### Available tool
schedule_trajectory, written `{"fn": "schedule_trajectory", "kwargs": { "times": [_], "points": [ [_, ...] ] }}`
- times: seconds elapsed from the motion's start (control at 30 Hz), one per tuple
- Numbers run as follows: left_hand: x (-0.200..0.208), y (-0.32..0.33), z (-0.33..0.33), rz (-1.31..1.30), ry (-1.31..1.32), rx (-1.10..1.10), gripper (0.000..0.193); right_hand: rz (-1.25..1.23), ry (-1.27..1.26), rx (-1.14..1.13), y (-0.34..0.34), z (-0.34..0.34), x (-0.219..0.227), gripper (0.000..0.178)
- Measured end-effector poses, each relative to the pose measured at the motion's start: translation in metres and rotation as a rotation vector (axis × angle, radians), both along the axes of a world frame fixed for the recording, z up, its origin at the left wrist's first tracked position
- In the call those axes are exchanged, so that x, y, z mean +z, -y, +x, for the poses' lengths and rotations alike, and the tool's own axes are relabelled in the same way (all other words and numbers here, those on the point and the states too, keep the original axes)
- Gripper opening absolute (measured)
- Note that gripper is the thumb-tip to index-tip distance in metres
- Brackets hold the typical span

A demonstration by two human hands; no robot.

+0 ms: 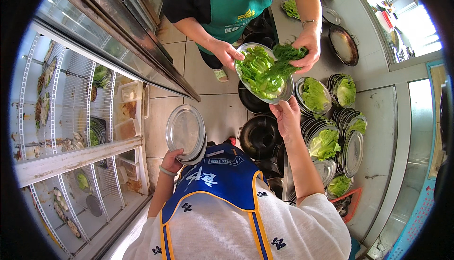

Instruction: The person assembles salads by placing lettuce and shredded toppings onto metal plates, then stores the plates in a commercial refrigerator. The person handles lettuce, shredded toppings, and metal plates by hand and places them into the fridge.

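Note:
My left hand [171, 161] grips a small stack of oval metal plates [186, 127] by the near edge, its thumb on the upper rim. To the right, my raised right hand [286, 117] pinches the near rim of another metal plate [286, 92]. Leaf lettuce [255, 71] covers most of that plate. Facing me, a co-worker in a green apron holds its left rim with one hand [226, 53]. The co-worker's other hand [309, 47] holds a bunch of thin dark green leaves [284, 64] over the plate's right side.
Stacked metal plates topped with lettuce [324, 144] crowd the counter at the right. Black woks [260, 137] stand low between me and the counter. At the left, a fridge with wire shelves [90, 104] holds food and containers. A shallow pan [344, 46] lies farther right.

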State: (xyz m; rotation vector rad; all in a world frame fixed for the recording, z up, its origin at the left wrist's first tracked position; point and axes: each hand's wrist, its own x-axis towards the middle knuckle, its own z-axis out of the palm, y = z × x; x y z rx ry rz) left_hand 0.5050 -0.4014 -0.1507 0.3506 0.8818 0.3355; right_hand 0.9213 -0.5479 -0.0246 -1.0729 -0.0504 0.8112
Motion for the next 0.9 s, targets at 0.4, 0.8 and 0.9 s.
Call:
{"fn": "schedule_trajectory", "kwargs": {
  "times": [0.4,0.8,0.9],
  "points": [
    [0.004,0.001,-0.002,0.011,-0.020,0.026,0.047,0.003,0.014,-0.062,-0.004,0.000,0.010,0.019],
    [-0.002,0.002,-0.011,-0.026,-0.029,0.086,0.044,-0.005,-0.041,0.029,-0.023,0.017,-0.015,0.021],
    [0.000,0.002,-0.013,0.005,-0.011,0.130,0.044,0.000,-0.021,0.044,-0.032,0.025,-0.019,0.020]
  ]
}}
